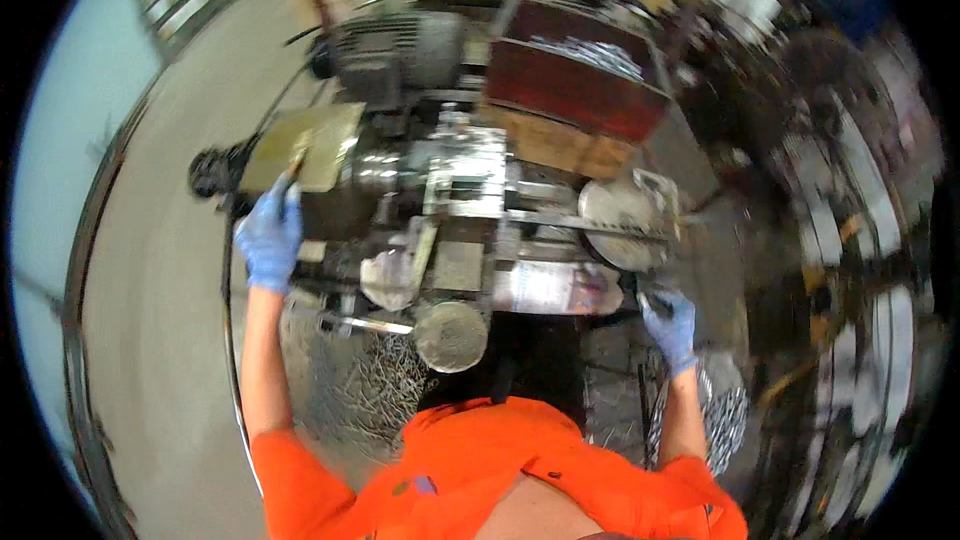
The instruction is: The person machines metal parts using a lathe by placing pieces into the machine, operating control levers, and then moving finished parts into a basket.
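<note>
My left hand [268,240], in a blue glove, is raised at the left end of a lathe-like metal machine [465,175]. Its fingers are closed on a slim brush-like tool [298,158] with a tan end, which overlaps the yellowish flat cover [325,145]; blur hides whether they touch. At the machine's right end, my right hand [670,328], also gloved in blue, has its fingers curled at a small dark handle-like part [633,290]. What sits inside that grip is hard to see. Between my hands are a round metal knob [451,337] and a pale cylindrical container [555,287] lying sideways.
Behind the machine stands a dark red bin [575,80] holding shiny metal pieces, beside a finned motor [400,50]. A round metal plate [625,220] is at the right. Metal shavings [385,390] lie below the machine, and a container of metal pieces [725,410] stands by my right forearm.
</note>
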Demonstrator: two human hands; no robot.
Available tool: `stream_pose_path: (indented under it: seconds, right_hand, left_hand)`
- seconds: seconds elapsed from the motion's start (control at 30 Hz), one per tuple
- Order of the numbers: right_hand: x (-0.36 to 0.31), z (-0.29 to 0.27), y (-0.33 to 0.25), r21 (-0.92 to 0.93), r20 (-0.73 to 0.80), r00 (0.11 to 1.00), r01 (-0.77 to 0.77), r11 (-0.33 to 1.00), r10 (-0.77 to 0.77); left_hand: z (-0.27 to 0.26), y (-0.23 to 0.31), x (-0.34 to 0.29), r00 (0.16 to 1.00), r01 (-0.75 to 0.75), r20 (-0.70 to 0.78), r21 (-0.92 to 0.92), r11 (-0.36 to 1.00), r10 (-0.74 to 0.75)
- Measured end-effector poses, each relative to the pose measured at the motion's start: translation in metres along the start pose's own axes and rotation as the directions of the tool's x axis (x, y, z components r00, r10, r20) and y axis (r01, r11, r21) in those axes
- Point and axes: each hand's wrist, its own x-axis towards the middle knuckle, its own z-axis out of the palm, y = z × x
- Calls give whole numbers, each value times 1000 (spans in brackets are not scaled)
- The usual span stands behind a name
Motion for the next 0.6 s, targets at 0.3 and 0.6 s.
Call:
stream_pose_path:
  seconds: [0.3,0.6]
  right_hand:
    - [-55,-107,95,-139,-244,819,-560,817,520]
    - [-195,-143,233,-417,-152,469,-828,374,870]
  left_hand:
    - [-31,1,-24,814,577,281,-282,767,-509]
    - [47,18,-142,739,499,639,-309,810,-212]
